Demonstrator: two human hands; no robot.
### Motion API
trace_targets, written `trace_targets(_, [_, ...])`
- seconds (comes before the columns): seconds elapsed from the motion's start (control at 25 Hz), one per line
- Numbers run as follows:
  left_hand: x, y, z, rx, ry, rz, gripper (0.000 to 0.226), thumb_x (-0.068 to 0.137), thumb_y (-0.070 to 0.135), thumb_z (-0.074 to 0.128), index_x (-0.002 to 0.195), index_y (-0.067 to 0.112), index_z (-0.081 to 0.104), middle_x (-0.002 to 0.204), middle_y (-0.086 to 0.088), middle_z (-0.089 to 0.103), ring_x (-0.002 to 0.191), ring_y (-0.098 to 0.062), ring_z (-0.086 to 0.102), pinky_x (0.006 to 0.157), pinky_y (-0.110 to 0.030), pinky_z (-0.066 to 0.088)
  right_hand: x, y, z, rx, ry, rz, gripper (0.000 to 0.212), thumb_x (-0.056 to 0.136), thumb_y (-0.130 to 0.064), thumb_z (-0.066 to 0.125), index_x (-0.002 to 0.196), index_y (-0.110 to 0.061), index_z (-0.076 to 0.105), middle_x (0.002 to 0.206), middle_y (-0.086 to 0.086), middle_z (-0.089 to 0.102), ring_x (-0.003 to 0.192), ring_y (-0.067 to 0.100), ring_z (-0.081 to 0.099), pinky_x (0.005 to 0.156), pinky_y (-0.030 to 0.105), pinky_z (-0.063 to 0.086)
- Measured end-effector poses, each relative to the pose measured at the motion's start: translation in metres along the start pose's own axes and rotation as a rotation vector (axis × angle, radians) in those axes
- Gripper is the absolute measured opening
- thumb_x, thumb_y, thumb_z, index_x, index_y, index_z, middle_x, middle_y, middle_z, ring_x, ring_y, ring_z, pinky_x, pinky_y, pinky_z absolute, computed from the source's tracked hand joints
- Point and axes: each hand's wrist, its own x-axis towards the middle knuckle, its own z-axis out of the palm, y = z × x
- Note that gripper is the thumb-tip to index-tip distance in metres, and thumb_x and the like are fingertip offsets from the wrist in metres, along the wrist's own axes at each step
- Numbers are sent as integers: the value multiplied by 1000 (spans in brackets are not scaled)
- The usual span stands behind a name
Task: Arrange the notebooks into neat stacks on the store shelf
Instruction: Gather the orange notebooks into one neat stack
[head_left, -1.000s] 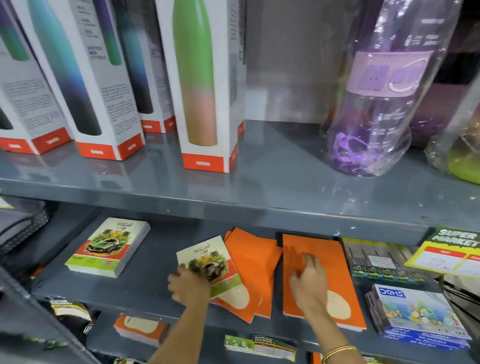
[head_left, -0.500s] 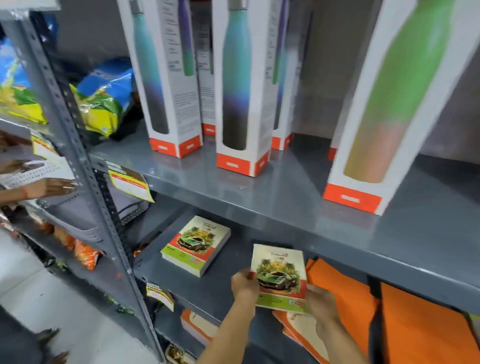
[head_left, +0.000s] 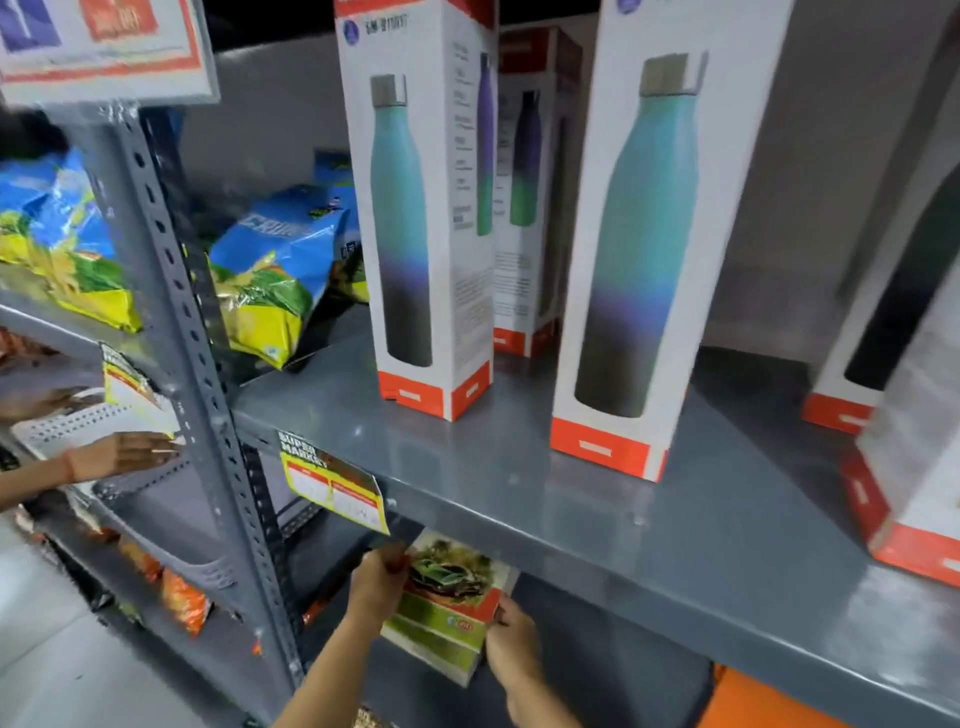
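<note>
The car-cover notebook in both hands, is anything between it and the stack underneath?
Nothing visible. The notebook sits directly over the stack, left hand and right hand at its edges; the shelf above hides the far end.

Grey metal shelving: upper shelf board (head_left: 519, 467) glossy, reflecting overhead light; perforated slotted upright (head_left: 171, 291) at left. Grey back wall (head_left: 270, 114) behind. Pale floor (head_left: 47, 670) lower left. Yellow "Super Market" price tag (head_left: 332, 486) on the shelf edge; a larger sign (head_left: 104, 47) at top left.
</note>
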Motion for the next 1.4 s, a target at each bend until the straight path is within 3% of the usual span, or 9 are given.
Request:
trace_targets(0.16, [17,-21,7,79,-58,54,27,89,4,56,113,1,68,117,-18,68,112,-32,62,86,-31,45,18,20,26,-101,39,106,38,74,-52,39,107,-47,58,112,-5,65,104,18,61,94,40,50])
trace_targets(0.52, [3,-17,22,151,89,87,25,86,5,53,108,8,64,110,-20,68,105,-41,60,86,-44,48,-57,-39,-3,-164,-31,104,46,89,-24,44,134,-27,44,135,7,38,123,29,46,106,42,40])
trace_targets(0.72, [-90,44,92,157,100,507,12,74,-8,64,85,-6,67,88,-26,67,90,-41,62,83,-43,50,-66,3,-101,-152,390,150,55,82,-16,52,136,-10,42,139,14,42,130,33,40,109,38,32])
trace_targets(0.88, [-176,68,183,63,-393,461,17,87,7,54,97,7,68,99,-13,70,97,-28,66,85,-36,50,-45,126,-186,-89,784,287,49,67,-11,68,114,-4,58,113,24,59,103,45,56,80,40,43])
trace_targets(0.96, [-203,67,222,123,-583,401,33,87,10,51,117,15,61,115,-9,67,112,-25,61,96,-34,48,-17,204,-212,-119,703,397,51,57,-29,82,101,-17,62,111,24,62,92,53,59,79,42,39])
trace_targets(1.0, [-211,63,236,188,-626,373,44,87,13,50,130,16,52,126,-9,61,121,-26,55,103,-34,43,-23,214,-227,-124,651,453,56,56,-37,83,104,-20,60,117,24,60,96,55,57,91,53,37])
trace_targets(1.08, [-219,55,256,309,-623,331,55,86,19,52,140,14,39,137,-12,51,129,-29,46,108,-35,38,-58,212,-248,-159,679,446,56,71,-21,73,124,-12,55,130,27,51,114,51,49,102,50,31])
trace_targets(1.2, [-227,56,264,280,-577,274,42,84,16,52,126,9,50,123,-17,61,115,-33,55,98,-38,46,-149,131,-260,-77,639,415,58,83,-14,55,137,-1,40,144,23,38,129,40,40,108,42,33])
trace_targets(1.4, [-237,67,247,115,-477,182,26,83,0,46,93,13,66,98,-18,71,97,-35,65,83,-39,52,-136,143,-269,-109,457,341,64,88,-17,46,146,-6,23,156,15,18,141,33,25,117,38,23])
